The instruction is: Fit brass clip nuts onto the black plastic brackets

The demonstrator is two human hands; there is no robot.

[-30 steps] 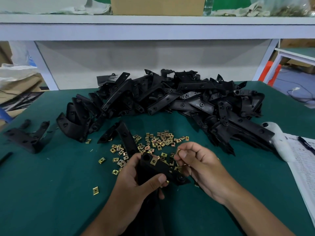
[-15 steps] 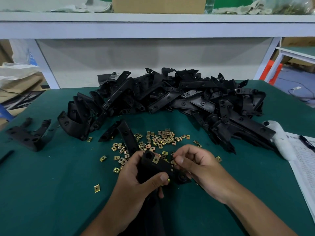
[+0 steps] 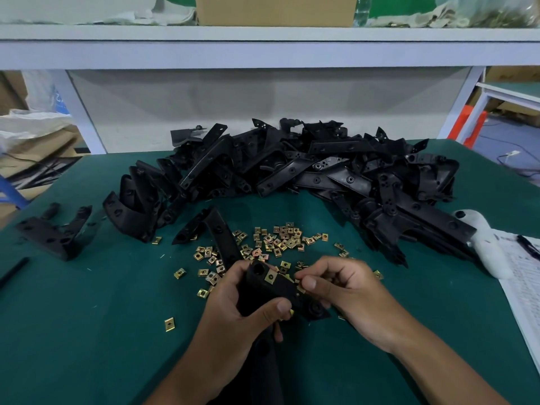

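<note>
Nearest the camera, the left hand (image 3: pixel 233 314) grips a black bracket (image 3: pixel 271 290), fingers wrapped behind it and thumb curled over its near face, so that the part is steadied above the green mat (image 3: pixel 87 331) with its mounting edge turned toward the other hand. One brass clip nut (image 3: pixel 271 276) already sits on the bracket's upper edge beside a round hole, which suggests that this bracket is partly fitted. The right hand (image 3: pixel 342 290) meets the bracket's right edge with thumb and forefinger pinched together; a sliver of brass shows at the fingertips, probably a second clip nut being pressed on, though the curled fingers hide most of it. A lone nut (image 3: pixel 169 324) lies apart on the mat to the left.

Just beyond the hands, the loose clip nuts (image 3: pixel 280 241) lie scattered within easy reach of the pinching hand, evidently so each can be picked up without shifting the bracket. A single bracket (image 3: pixel 219 235) lies among them.

Farther back, the bracket pile (image 3: pixel 306 171) spans the mat as unworked stock. A separate bracket (image 3: pixel 55 232) rests well to the left, perhaps set aside as finished. At far right lie a white object (image 3: pixel 485 238) and a printed sheet (image 3: pixel 523 276). A shelf (image 3: pixel 263 45) runs overhead.
</note>
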